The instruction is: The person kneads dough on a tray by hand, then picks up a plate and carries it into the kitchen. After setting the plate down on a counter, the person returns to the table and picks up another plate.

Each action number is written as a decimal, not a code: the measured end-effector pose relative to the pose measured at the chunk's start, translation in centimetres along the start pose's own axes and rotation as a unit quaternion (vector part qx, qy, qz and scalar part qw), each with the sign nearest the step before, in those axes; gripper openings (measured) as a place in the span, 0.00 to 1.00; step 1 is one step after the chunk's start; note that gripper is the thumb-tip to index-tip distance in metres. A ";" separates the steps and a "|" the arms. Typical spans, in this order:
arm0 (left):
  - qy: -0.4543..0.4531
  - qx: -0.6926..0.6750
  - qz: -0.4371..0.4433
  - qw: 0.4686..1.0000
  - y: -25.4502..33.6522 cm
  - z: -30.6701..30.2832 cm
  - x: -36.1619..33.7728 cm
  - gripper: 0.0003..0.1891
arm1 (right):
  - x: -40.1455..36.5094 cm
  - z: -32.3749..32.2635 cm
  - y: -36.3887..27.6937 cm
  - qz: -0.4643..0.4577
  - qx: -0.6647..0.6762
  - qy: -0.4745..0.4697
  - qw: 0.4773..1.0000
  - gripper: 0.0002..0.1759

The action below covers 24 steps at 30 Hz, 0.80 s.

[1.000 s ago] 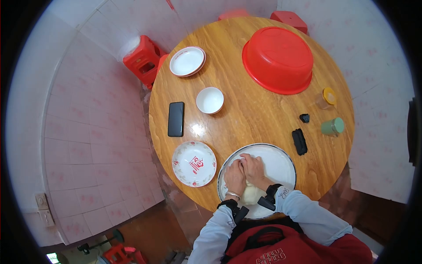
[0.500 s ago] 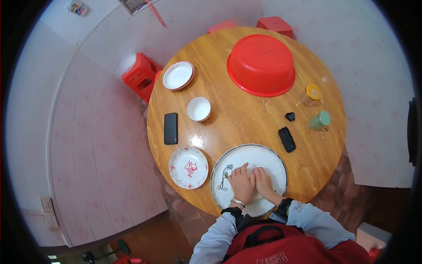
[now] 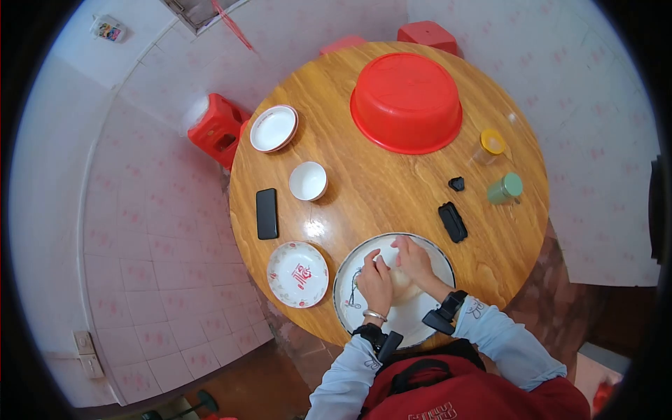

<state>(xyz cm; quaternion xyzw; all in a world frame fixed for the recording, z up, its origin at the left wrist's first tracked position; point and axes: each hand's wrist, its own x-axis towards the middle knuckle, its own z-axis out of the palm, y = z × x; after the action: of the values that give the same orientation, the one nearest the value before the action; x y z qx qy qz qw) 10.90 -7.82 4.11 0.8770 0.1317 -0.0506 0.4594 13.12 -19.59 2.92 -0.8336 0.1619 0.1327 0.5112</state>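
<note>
A pale lump of dough [image 3: 402, 288] lies on a large white plate [image 3: 428, 325] with a dark rim and a painted plant design. My left hand [image 3: 376, 282] is on the dough's left side, its fingers bent over the far edge. From the right, my right hand [image 3: 416, 263] reaches across the far side of the dough, fingers curled inward. Both hands partly cover the dough, and their undersides are hidden.
Left of the plate are a flowered dish [image 3: 297, 275], a black phone [image 3: 267, 213], a white bowl [image 3: 308, 180] and stacked plates [image 3: 274, 128]. An upturned red basin [image 3: 406, 101] stands behind. To the right are a black case [image 3: 453, 222], a green-lidded container [image 3: 505, 188] and a yellow-lidded jar [image 3: 490, 145].
My hands were together with fingers extended over the dough; now they are apart, fingers curled at its far edge. More of the dough shows between them. The view has shifted slightly.
</note>
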 end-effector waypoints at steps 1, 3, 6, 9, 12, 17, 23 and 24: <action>-0.004 0.002 -0.004 1.000 -0.4 0.3 -0.8 0.12 | -0.5 0.7 -0.2 0.006 0.000 -0.002 1.000 0.17; 0.054 0.112 0.156 0.980 -1.3 0.8 -2.5 0.14 | -2.0 2.5 -0.1 -0.171 -0.031 0.108 0.979 0.14; 0.089 0.125 0.253 0.955 -3.8 0.8 -4.2 0.18 | -4.3 2.6 0.9 -0.259 -0.043 0.132 0.956 0.12; 0.098 0.109 0.264 0.953 -5.7 1.7 -4.9 0.19 | -4.9 3.0 1.9 -0.273 -0.053 0.146 0.949 0.10; 0.105 0.102 0.267 0.953 -6.5 2.3 -4.0 0.19 | -3.5 3.2 2.2 -0.309 -0.075 0.145 0.937 0.10; 0.059 0.116 0.238 0.962 -6.6 2.7 -0.7 0.17 | 0.1 3.2 1.7 -0.294 -0.090 0.113 0.945 0.10; 0.043 0.139 0.258 0.955 -5.7 2.8 2.5 0.17 | 2.9 4.0 2.2 -0.277 -0.086 0.134 0.948 0.11; 0.024 0.142 0.230 0.963 -5.4 2.6 2.8 0.17 | 3.0 4.2 2.2 -0.271 -0.099 0.140 0.947 0.11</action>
<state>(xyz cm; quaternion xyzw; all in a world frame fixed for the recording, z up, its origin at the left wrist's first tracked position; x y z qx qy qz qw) 12.17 -6.54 -2.26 0.9407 -0.0707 0.0592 0.3264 14.74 -17.20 -1.89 -0.9024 -0.0141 -0.1140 0.4152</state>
